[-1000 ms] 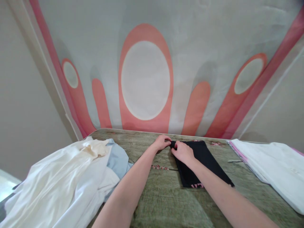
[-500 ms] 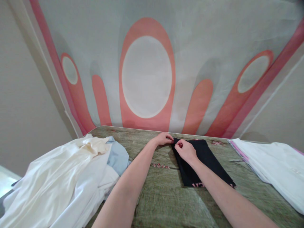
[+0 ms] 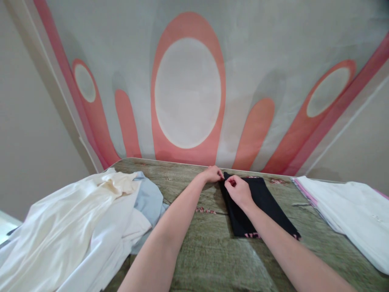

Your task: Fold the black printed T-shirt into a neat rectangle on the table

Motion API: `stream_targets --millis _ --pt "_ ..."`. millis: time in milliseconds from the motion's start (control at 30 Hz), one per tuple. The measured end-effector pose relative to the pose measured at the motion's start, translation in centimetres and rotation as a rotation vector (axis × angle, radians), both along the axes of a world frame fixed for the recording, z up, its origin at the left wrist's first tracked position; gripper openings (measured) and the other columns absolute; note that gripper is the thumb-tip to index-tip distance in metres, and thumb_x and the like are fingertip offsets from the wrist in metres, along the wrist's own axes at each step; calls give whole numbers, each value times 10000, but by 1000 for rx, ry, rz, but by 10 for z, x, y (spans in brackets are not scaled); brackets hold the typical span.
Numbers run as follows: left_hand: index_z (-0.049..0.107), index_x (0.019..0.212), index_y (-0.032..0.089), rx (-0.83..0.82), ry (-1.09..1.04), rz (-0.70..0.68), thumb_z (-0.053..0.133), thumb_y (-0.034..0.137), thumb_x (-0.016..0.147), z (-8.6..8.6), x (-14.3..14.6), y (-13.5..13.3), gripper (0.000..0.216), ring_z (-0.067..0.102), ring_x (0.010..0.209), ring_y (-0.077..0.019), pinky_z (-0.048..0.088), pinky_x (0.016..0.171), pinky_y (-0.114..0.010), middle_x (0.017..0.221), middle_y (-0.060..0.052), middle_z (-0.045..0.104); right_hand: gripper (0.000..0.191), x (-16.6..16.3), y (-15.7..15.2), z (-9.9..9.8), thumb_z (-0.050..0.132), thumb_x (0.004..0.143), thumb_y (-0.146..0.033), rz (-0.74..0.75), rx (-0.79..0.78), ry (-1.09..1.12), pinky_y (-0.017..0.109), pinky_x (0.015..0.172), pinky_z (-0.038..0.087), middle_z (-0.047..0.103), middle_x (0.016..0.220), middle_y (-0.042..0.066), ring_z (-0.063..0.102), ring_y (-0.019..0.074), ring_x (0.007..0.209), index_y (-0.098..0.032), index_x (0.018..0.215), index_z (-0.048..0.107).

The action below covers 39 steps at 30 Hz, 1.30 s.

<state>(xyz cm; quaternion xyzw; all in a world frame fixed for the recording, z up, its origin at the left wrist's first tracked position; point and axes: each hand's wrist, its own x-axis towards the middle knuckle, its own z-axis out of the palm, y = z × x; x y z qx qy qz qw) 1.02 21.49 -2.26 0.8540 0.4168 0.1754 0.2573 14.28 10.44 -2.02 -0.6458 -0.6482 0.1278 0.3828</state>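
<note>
A folded black garment [image 3: 261,198] lies on the table, with pink lettering along its near edge. At its far left corner, my left hand [image 3: 212,174] pinches the fabric with thumb and fingers together. Just to the right, my right hand [image 3: 238,190] is closed in a pinch on the same garment's left edge, close to that corner. My right forearm crosses over the garment and hides part of its near right side. The kind of garment cannot be made out while it is folded.
Loose cream and white clothes [image 3: 69,227] are heaped at the left, with a light blue cloth [image 3: 147,198] beneath. A flat stack of white folded clothes [image 3: 349,211] lies at the right. Behind the wood-patterned table [image 3: 209,251] stands a backdrop [image 3: 188,93] with pink shapes.
Both hands stay at the garment's far left corner, which seems slightly raised now. The camera view has shifted a little; the clothes on either side lie as before.
</note>
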Motion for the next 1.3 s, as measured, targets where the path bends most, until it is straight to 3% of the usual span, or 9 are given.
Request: stream_targets --millis 200,367,567,733,833,1000,1167,1300 --pt "718 755 165 68 -9 63 642 174 609 -2 -6 1 165 590 857 -187 412 851 -266 832 -39 682 138 -8 -10 5 471 776 -280 82 -59 -297 237 576 357 644 804 -1 573 154 715 -243 797 602" --pt "715 810 163 94 -55 43 589 229 704 2 -23 -1 176 591 822 -149 417 808 -217 860 -26 685 230 -8 -11 6 399 843 -269 111 -54 -402 250 633 388 633 943 6 586 167 819 -265 892 624" --pt "690 805 114 118 -85 146 486 363 798 -2 -23 -16 322 567 673 -148 427 656 -232 729 -44 666 299 -2 -4 2 382 865 -250 218 -116 -408 269 722 421 622 937 28 578 182 895 -292 973 658" --pt "671 798 121 115 -153 208 474 479 792 -7 -14 -26 409 549 650 -140 409 607 -223 720 -32 649 301 18 8 4 443 806 -166 396 -69 -244 256 764 442 634 906 43 587 149 821 -204 1026 645" --pt "662 807 121 126 -186 187 426 478 823 -7 -14 -30 428 551 653 -137 411 604 -222 713 -28 639 286 35 16 12 456 793 -173 356 -30 -139 275 741 464 652 893 44 596 147 761 -167 1018 633" --pt "660 813 149 183 -124 149 593 382 729 -10 -17 -33 257 571 710 -143 428 652 -224 789 -28 649 259 53 18 17 473 786 -155 269 -22 -185 317 822 458 655 981 70 608 167 844 -162 984 640" --pt "652 802 166 204 -95 164 568 336 756 -13 -15 -30 196 573 731 -149 424 687 -237 791 -27 652 367 54 -2 -3 476 830 -330 313 26 -369 402 988 339 532 1235 108 468 226 1147 -166 1147 568" --pt "647 802 170 210 -64 174 557 326 771 -14 -13 -27 182 574 720 -151 419 684 -242 780 -28 654 505 54 -18 -12 412 849 -460 388 7 -458 440 1030 277 387 1374 100 341 247 1259 -186 1271 463"
